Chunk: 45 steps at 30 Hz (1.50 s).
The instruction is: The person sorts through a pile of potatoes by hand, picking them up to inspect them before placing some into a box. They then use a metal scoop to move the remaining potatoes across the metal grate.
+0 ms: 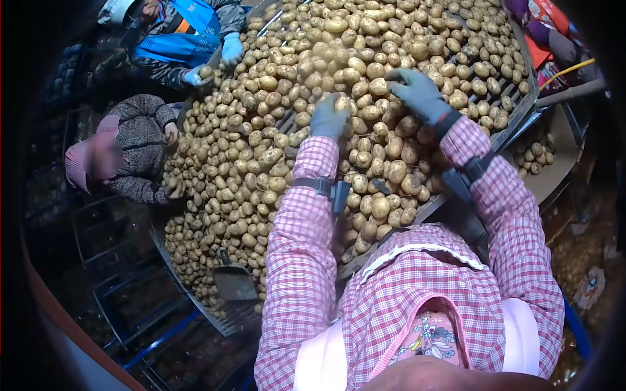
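Observation:
Potatoes with soil on their skins lie heaped over a wide slatted sorting table. My left hand, in a grey glove, reaches into the middle of the heap, its fingers and thumb closed about a potato. To the right, my right hand, gloved the same way, hovers just over the potatoes with thumb and fingers apart and nothing visible between them. Its palm side is hidden. Checked sleeves with dark wrist straps cover both of my arms.
A flat metal scoop lies at the table's near left edge. Two co-workers stand along the left side, one holding a potato; another person is at the upper right. A bin with potatoes sits beyond the right edge.

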Each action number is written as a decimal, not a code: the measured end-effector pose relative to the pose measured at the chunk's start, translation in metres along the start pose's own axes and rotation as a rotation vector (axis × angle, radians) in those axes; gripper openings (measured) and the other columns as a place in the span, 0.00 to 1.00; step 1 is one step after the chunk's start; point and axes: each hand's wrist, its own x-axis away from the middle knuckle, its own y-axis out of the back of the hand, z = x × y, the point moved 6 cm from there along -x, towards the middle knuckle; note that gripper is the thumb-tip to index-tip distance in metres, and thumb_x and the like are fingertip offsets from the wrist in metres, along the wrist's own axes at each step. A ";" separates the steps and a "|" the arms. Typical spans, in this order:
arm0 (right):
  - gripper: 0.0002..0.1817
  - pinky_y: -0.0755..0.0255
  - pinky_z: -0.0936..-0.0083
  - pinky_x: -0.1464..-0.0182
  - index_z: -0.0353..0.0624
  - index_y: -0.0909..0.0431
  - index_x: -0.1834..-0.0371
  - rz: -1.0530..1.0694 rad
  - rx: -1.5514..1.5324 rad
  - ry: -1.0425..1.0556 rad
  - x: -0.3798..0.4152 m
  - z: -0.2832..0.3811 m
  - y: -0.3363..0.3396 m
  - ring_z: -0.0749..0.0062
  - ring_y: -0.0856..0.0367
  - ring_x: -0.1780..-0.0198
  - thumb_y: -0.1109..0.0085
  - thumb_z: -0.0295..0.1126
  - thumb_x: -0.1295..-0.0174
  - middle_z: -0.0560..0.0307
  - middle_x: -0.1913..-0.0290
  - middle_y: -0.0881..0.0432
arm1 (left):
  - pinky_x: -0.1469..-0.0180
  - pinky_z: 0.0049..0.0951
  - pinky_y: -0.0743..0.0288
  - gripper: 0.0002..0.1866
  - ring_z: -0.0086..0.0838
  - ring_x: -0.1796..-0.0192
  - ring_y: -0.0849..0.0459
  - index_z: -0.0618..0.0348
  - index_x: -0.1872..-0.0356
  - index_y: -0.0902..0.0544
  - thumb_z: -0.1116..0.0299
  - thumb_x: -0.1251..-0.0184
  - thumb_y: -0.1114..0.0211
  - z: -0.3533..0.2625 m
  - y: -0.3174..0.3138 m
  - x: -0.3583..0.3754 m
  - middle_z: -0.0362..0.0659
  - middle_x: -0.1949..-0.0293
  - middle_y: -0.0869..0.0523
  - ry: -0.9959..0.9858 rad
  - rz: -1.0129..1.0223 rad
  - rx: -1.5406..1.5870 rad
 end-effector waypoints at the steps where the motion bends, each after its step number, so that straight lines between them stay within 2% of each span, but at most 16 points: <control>1: 0.17 0.22 0.68 0.48 0.45 0.16 0.47 0.011 0.186 0.044 -0.011 0.013 -0.003 0.60 0.14 0.51 0.39 0.39 0.35 0.52 0.53 0.13 | 0.36 0.38 0.25 0.29 0.45 0.41 0.18 0.55 0.36 0.20 0.62 0.40 0.30 0.005 0.002 0.001 0.55 0.42 0.17 0.039 0.049 0.182; 4: 0.17 0.23 0.57 0.46 0.48 0.17 0.51 -0.026 0.807 0.318 -0.034 0.011 -0.033 0.51 0.15 0.48 0.38 0.42 0.41 0.48 0.52 0.13 | 0.37 0.35 0.25 0.30 0.43 0.42 0.16 0.57 0.34 0.22 0.62 0.39 0.31 0.009 0.014 0.003 0.54 0.40 0.17 0.095 0.129 0.394; 6: 0.18 0.22 0.59 0.46 0.47 0.16 0.50 0.039 0.846 0.240 -0.043 0.007 -0.047 0.52 0.14 0.49 0.37 0.42 0.41 0.47 0.52 0.13 | 0.37 0.34 0.25 0.31 0.43 0.42 0.16 0.58 0.32 0.23 0.62 0.39 0.32 0.007 0.021 0.004 0.54 0.40 0.17 0.116 0.157 0.430; 7: 0.18 0.22 0.60 0.47 0.47 0.16 0.49 0.093 0.810 0.183 -0.048 0.006 -0.049 0.53 0.14 0.50 0.36 0.41 0.41 0.47 0.52 0.13 | 0.37 0.33 0.24 0.30 0.41 0.40 0.16 0.57 0.33 0.22 0.60 0.37 0.32 0.010 0.022 -0.004 0.52 0.40 0.17 -0.106 0.016 0.171; 10: 0.15 0.18 0.65 0.52 0.44 0.15 0.49 0.311 0.132 -0.049 -0.056 0.004 -0.032 0.58 0.12 0.51 0.38 0.36 0.37 0.47 0.51 0.12 | 0.37 0.34 0.23 0.29 0.38 0.39 0.17 0.58 0.34 0.21 0.60 0.36 0.31 0.011 0.025 -0.024 0.53 0.40 0.17 -0.159 -0.069 0.215; 12: 0.16 0.17 0.69 0.58 0.41 0.16 0.47 0.135 -0.602 -0.344 -0.026 0.011 -0.007 0.62 0.12 0.53 0.42 0.38 0.30 0.49 0.50 0.13 | 0.37 0.34 0.23 0.24 0.38 0.40 0.16 0.60 0.38 0.19 0.62 0.33 0.32 -0.005 0.030 -0.039 0.54 0.40 0.17 0.002 -0.007 0.437; 16: 0.22 0.14 0.74 0.58 0.42 0.20 0.40 0.108 -1.071 -0.339 0.009 -0.002 0.028 0.69 0.13 0.54 0.52 0.47 0.22 0.53 0.49 0.14 | 0.38 0.34 0.24 0.20 0.37 0.41 0.16 0.62 0.40 0.18 0.65 0.30 0.35 -0.028 0.023 -0.098 0.53 0.42 0.15 -0.119 -0.094 0.403; 18: 0.25 0.14 0.74 0.60 0.39 0.20 0.41 0.147 -1.035 -0.456 0.028 0.004 0.043 0.70 0.13 0.56 0.49 0.51 0.24 0.53 0.50 0.14 | 0.37 0.31 0.25 0.21 0.33 0.41 0.17 0.63 0.37 0.20 0.66 0.28 0.37 -0.052 0.010 -0.115 0.51 0.42 0.14 -0.078 -0.013 0.370; 20: 0.25 0.16 0.75 0.65 0.38 0.20 0.45 0.098 -0.990 -0.565 0.036 0.004 0.055 0.73 0.12 0.62 0.42 0.51 0.27 0.55 0.55 0.14 | 0.32 0.37 0.28 0.23 0.43 0.37 0.18 0.60 0.39 0.17 0.55 0.26 0.39 -0.094 0.009 -0.112 0.55 0.40 0.16 -0.240 -0.077 -0.206; 22: 0.19 0.17 0.78 0.68 0.38 0.20 0.48 0.159 -0.969 -0.447 0.030 -0.015 0.063 0.73 0.13 0.65 0.39 0.44 0.28 0.55 0.58 0.15 | 0.33 0.39 0.27 0.22 0.44 0.39 0.16 0.57 0.43 0.15 0.52 0.27 0.40 -0.104 -0.011 -0.094 0.57 0.43 0.15 0.091 0.160 0.177; 24: 0.16 0.19 0.80 0.71 0.35 0.21 0.47 0.135 -0.830 -0.372 0.038 -0.001 0.077 0.75 0.15 0.69 0.41 0.36 0.30 0.59 0.63 0.17 | 0.34 0.38 0.25 0.22 0.45 0.39 0.16 0.54 0.44 0.14 0.51 0.26 0.42 -0.104 -0.038 -0.087 0.56 0.44 0.14 -0.112 0.369 0.025; 30: 0.18 0.14 0.76 0.64 0.28 0.25 0.40 0.111 -0.927 -0.421 0.042 -0.017 0.088 0.72 0.17 0.67 0.47 0.23 0.31 0.53 0.65 0.19 | 0.32 0.37 0.28 0.20 0.44 0.36 0.20 0.53 0.43 0.16 0.64 0.37 0.32 -0.117 0.019 -0.172 0.51 0.43 0.16 -0.407 -0.261 0.050; 36: 0.17 0.18 0.81 0.70 0.34 0.20 0.41 0.120 -0.842 -0.430 0.052 -0.035 0.082 0.78 0.18 0.70 0.43 0.32 0.27 0.59 0.67 0.18 | 0.30 0.35 0.29 0.26 0.46 0.34 0.23 0.50 0.35 0.20 0.71 0.38 0.36 -0.108 -0.007 -0.228 0.53 0.40 0.18 -0.225 -0.011 -0.358; 40: 0.18 0.20 0.81 0.73 0.38 0.19 0.41 0.102 -0.772 -0.312 0.048 -0.038 0.075 0.78 0.18 0.74 0.40 0.38 0.27 0.60 0.69 0.19 | 0.44 0.34 0.19 0.30 0.37 0.44 0.14 0.58 0.33 0.22 0.66 0.40 0.36 -0.103 -0.008 -0.190 0.49 0.43 0.15 0.081 0.393 0.840; 43: 0.18 0.21 0.82 0.75 0.38 0.19 0.41 0.176 -0.886 -0.425 0.050 -0.029 0.070 0.77 0.17 0.76 0.40 0.40 0.26 0.60 0.70 0.19 | 0.50 0.26 0.18 0.28 0.30 0.50 0.13 0.63 0.35 0.21 0.68 0.38 0.39 -0.101 -0.009 -0.138 0.48 0.48 0.13 0.287 0.471 0.923; 45: 0.18 0.21 0.82 0.75 0.38 0.19 0.42 0.192 -0.853 -0.444 0.048 -0.014 0.067 0.77 0.18 0.76 0.40 0.40 0.26 0.59 0.70 0.19 | 0.44 0.31 0.20 0.28 0.33 0.49 0.14 0.61 0.34 0.22 0.66 0.36 0.35 -0.123 -0.003 -0.111 0.50 0.49 0.13 0.036 0.649 0.550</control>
